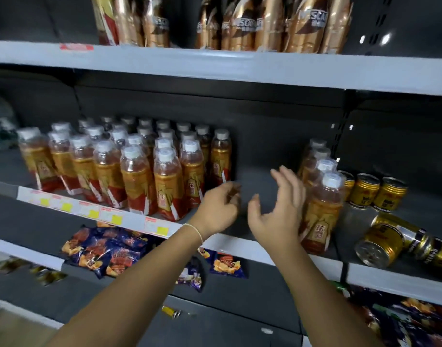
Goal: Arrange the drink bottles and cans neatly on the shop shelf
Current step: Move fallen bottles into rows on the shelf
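Both hands are up over the bare gap on the middle shelf [262, 179]. Left hand [218, 209]: fingers loosely curled, gripping nothing I can make out, just off the right edge of the bottle block [139, 171]; blurred, so contact is unclear. Right hand [277, 211]: fingers straight and spread, holding nothing, close beside the front bottle of the short file [322, 196]; touching or not, cannot tell. The placement reads as framing the gap, likely sizing it up before sliding the file over to join the block, or steadying the file against a tip. Bottles are clear plastic with white caps, amber drink and gold-and-red sleeves. The block stands upright in tidy rows with labels outward. The file stands one behind another, well apart from the block. Past it, gold upright cans [380, 191] sit in a row toward the back. Fallen cans [380, 244] lie on their sides at the shelf front, not yet stood up. Snack packs [102, 251] lie on the tier below, bronze bottles [240, 26] on the tier above.
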`<state>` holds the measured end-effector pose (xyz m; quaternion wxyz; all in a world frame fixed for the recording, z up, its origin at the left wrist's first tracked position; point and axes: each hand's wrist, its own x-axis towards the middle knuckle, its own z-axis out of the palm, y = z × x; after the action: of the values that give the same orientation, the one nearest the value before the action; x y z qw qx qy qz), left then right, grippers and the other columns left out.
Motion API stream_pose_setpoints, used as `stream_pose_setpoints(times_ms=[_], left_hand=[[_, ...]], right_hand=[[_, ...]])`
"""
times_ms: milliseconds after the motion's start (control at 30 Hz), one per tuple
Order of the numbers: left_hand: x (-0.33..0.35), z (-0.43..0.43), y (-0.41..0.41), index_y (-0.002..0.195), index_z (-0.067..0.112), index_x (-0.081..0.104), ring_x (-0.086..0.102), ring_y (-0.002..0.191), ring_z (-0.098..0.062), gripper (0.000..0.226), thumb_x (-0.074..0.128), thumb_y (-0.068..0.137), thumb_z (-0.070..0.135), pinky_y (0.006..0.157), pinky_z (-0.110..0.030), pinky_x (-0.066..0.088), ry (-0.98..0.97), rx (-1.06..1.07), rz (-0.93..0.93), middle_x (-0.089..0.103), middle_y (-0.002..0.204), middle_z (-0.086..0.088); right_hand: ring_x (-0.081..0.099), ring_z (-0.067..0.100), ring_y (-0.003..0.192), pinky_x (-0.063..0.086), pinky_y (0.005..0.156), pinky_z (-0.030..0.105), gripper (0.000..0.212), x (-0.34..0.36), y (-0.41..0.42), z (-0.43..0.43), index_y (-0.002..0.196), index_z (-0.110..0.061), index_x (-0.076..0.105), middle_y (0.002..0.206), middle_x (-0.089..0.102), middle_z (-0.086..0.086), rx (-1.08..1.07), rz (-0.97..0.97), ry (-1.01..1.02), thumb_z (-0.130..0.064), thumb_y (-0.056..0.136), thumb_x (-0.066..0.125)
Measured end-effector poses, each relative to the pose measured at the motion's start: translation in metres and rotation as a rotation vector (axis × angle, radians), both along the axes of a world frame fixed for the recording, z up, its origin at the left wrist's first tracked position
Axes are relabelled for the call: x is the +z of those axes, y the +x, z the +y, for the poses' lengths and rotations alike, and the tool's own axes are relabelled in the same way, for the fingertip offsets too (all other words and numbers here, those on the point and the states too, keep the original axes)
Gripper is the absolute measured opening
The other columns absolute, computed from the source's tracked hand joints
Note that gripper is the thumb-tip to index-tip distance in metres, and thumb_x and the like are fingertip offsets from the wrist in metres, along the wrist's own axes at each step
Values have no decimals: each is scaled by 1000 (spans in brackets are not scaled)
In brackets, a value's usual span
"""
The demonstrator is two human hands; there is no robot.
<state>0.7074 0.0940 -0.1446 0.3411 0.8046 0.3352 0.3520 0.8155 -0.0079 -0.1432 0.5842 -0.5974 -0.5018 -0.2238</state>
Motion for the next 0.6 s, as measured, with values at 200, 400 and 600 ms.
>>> stream_pose_setpoints(times_ms=[200, 400, 600], left_hand=[[14, 35, -95, 102, 18, 65, 59, 67, -10, 14, 56, 91, 15, 64, -24, 44, 234, 278, -39, 67, 80, 4], [14, 64, -144, 103, 16, 50, 56, 59, -18, 13, 52, 91, 14, 54, -34, 43, 222, 295, -7, 61, 70, 0], [4, 80, -167, 125, 8, 52, 62, 74, -21, 33, 47, 93, 9, 63, -25, 41, 78, 193, 141, 62, 82, -3]], right_hand=[[43, 27, 129, 41, 107, 45, 58, -15, -63, 68, 135, -6, 53, 139, 51, 11, 139, 95, -308, -25, 82, 66], [51, 22, 125, 45, 102, 35, 75, -31, -109, 117, 143, -18, 45, 136, 54, 4, 265, 211, -615, -38, 78, 78], [61, 25, 109, 54, 89, 43, 72, -39, -129, 138, 130, -15, 51, 123, 59, 5, 183, 312, -649, -45, 73, 83]])
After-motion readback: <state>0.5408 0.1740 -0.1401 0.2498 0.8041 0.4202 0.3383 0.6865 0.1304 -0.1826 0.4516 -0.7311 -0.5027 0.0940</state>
